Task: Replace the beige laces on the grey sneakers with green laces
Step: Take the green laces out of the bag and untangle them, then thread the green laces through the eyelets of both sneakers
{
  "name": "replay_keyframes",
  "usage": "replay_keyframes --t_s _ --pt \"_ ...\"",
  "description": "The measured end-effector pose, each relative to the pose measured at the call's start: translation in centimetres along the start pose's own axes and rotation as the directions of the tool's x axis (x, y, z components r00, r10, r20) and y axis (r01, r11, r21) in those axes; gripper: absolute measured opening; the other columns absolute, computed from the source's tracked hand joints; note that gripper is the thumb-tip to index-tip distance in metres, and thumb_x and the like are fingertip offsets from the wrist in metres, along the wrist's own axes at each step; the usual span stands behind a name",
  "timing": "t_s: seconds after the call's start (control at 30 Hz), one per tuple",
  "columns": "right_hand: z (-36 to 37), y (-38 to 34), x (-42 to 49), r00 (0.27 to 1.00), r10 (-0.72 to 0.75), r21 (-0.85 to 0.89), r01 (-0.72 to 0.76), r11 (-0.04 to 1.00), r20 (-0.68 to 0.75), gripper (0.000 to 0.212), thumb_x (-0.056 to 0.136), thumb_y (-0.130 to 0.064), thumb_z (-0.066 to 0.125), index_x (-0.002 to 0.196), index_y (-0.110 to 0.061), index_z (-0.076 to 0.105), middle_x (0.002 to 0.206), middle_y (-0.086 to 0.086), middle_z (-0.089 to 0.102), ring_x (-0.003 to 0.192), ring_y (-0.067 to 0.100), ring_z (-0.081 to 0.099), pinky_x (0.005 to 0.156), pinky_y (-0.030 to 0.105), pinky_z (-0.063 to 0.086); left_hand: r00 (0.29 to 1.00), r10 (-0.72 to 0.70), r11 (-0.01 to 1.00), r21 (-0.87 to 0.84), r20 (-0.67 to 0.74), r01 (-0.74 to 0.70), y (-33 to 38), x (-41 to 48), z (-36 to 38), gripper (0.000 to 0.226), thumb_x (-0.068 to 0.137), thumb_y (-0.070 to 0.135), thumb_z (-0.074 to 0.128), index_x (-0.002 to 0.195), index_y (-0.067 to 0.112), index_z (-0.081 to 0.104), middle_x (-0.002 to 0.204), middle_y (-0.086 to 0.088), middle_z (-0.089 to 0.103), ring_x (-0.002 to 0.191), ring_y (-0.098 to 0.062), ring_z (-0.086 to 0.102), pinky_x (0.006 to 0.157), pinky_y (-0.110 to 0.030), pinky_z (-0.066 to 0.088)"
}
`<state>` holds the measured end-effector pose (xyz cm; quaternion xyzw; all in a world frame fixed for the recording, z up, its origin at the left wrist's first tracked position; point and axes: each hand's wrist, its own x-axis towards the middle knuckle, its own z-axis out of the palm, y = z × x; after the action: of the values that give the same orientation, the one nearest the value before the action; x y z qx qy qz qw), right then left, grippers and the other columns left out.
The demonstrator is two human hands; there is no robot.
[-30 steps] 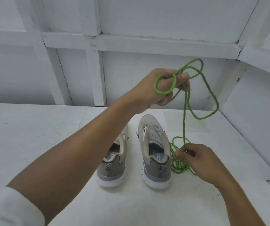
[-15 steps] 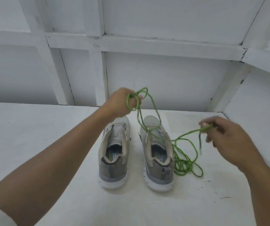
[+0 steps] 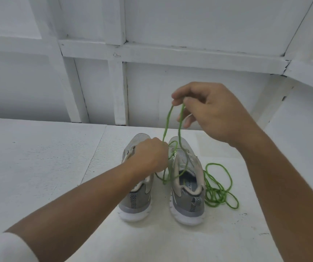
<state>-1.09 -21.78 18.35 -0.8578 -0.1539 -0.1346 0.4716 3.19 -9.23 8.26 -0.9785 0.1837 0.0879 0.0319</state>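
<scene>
1. A wide-angle head camera looks forward and down over the white table (image 3: pixel 38 167) toward the panelled wall (image 3: pixel 189 87).
2. Close in: left hand (image 3: pixel 148 157) and right hand (image 3: pixel 214 114), gripping the green lace (image 3: pixel 168 120), fill mid-frame.

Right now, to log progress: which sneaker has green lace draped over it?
The right sneaker: green lace, held by the left hand and right hand, loops over its opening; a coil lies beside it. The left sneaker shows none.

Left sneaker (image 3: pixel 136 201) and right sneaker (image 3: pixel 187 205) side by side on tabletop (image 3: pixel 38 167), heels nearest. Left hand (image 3: pixel 150 157) over left sneaker; right hand (image 3: pixel 214 114) higher, behind. Held lace (image 3: pixel 168 120) hangs between hands. Lace coil (image 3: pixel 218 193) on tabletop just right of right sneaker.
</scene>
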Motion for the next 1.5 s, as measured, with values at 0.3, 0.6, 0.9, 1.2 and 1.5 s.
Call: replay_keyframes --t_s 0.3,0.6,0.9,1.2,1.5 --pt "2.1 0.1 1.5 0.999 -0.017 -0.038 0.015 0.999 -0.05 0.029 0.094 -0.003 0.047 0.109 -0.021 0.064 0.091 0.0 0.068 0.059 0.017 0.068 0.062 0.027 0.058 0.981 0.152 0.908 -0.409 0.118 -0.091 -4.4 -1.7 -4.6 0.043 0.086 0.017 0.065 0.128 0.025 0.06 0.121 0.005 0.064 0.111 -0.014 0.061 0.096 -0.028 0.047" --pt "4.4 1.9 0.2 0.997 0.074 -0.051 -0.073 0.996 0.012 0.046 0.093 -0.008 0.049 0.135 -0.026 0.039 0.093 -0.006 0.069 0.058 0.009 0.064 0.058 0.019 0.053 0.982 0.178 0.215 -0.976 0.063 0.024 -7.7 -0.4 -3.3 0.03 0.101 0.024 0.048 0.119 0.004 0.06 0.102 -0.012 0.073 0.093 -0.028 0.071 0.086 -0.038 0.057" --pt "6.5 2.5 -1.9 0.965 0.161 -0.067 -0.15 0.986 0.209 0.072 0.091 -0.015 0.058 0.143 -0.038 0.013 0.088 -0.008 0.069 0.06 0.008 0.066 0.06 0.024 0.05 0.992 0.122 -0.326 -0.945 -0.02 0.021 -7.5 -0.2 -4.1 0.024 0.094 0.023 0.056 0.11 0.006 0.062 0.1 -0.007 0.073 0.085 -0.016 0.071 0.078 -0.026 0.058" --pt "7.7 6.1 -3.2 0.915 0.306 -0.531 -0.127 0.838 0.264 0.06 0.094 -0.021 0.049 0.142 -0.035 0.015 0.099 -0.003 0.064 0.087 0.019 0.062 0.079 0.047 0.055 0.997 -0.069 -0.392 -0.919 -0.019 -0.045 -11.0 -0.2 -3.6 0.019 0.094 0.007 0.056 0.113 0.005 0.06 0.096 -0.001 0.073 0.08 -0.015 0.072 0.069 -0.023 0.059" --pt "9.3 6.2 -2.9 0.926 0.279 -0.627 -0.061 0.777 0.256 0.024 0.086 -0.046 0.061 0.093 -0.024 0.062 0.09 -0.007 0.064 0.081 0.015 0.059 0.068 0.031 0.051 0.981 -0.162 -0.264 -0.953 -0.107 -0.148 -12.5 -0.8 -3.7 0.015 0.092 0.01 0.06 0.106 0.01 0.064 0.096 -0.002 0.073 0.085 -0.022 0.073 0.078 -0.029 0.059"
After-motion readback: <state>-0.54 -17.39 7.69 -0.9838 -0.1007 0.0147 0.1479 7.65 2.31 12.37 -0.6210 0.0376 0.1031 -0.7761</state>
